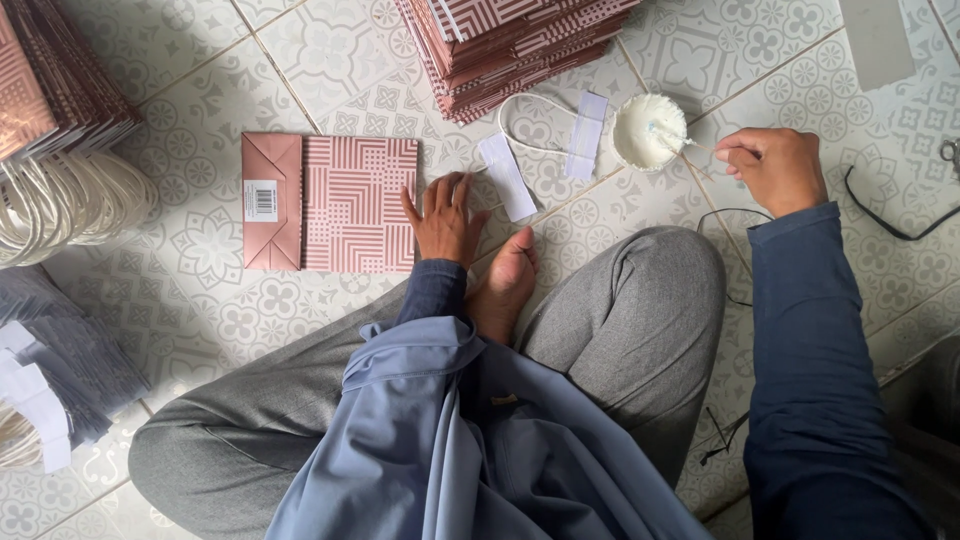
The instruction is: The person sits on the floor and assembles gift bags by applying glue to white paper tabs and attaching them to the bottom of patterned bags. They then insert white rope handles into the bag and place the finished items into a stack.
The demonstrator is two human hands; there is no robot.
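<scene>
Flat pink paper bag (330, 203) pinned to the floor (200, 290) by the spread left hand (445, 220); right hand (772, 165) pinches a stick (690, 143) dipping into the white glue bowl (649, 131).

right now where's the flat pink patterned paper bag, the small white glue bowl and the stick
flat pink patterned paper bag (355, 205), head view, patterned face
small white glue bowl (648, 130), head view, inside
thin stick (700, 146), head view, shaft

L hand (445, 220): flat, palm down, fingers spread, arm bent in.
R hand (772, 165): pinched shut, thumb and fingers together, arm stretched fwd.
</scene>
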